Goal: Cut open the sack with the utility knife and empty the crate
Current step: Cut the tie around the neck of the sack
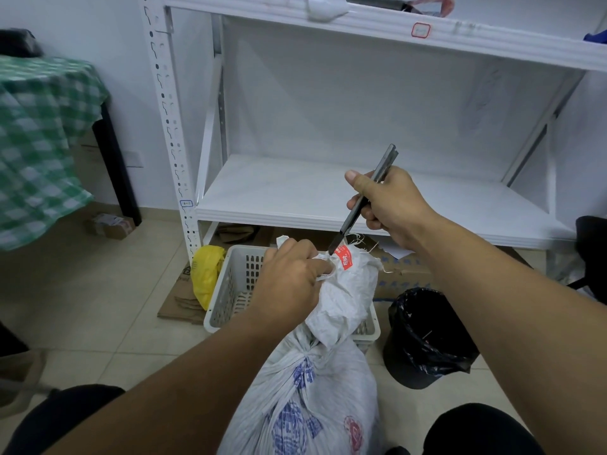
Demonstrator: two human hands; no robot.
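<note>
A white woven sack (pixel 315 395) with blue and red print stands on the floor between my knees, tied off at a knot. My left hand (pixel 289 280) grips the sack's bunched top, which carries a red tag (pixel 344 256). My right hand (pixel 391 205) holds a dark utility knife (pixel 368 195) slanted downward, its blade tip touching the sack top beside the red tag. Behind the sack sits a grey perforated crate (pixel 230 290); the sack and my hand hide most of its inside.
A white metal shelving unit (pixel 328 198) stands behind the crate. A black-lined bin (pixel 427 339) is on the floor at the right. A yellow bag (pixel 207 274) and flattened cardboard (pixel 179 307) lie left of the crate. A green-checked table (pixel 39 142) is at far left.
</note>
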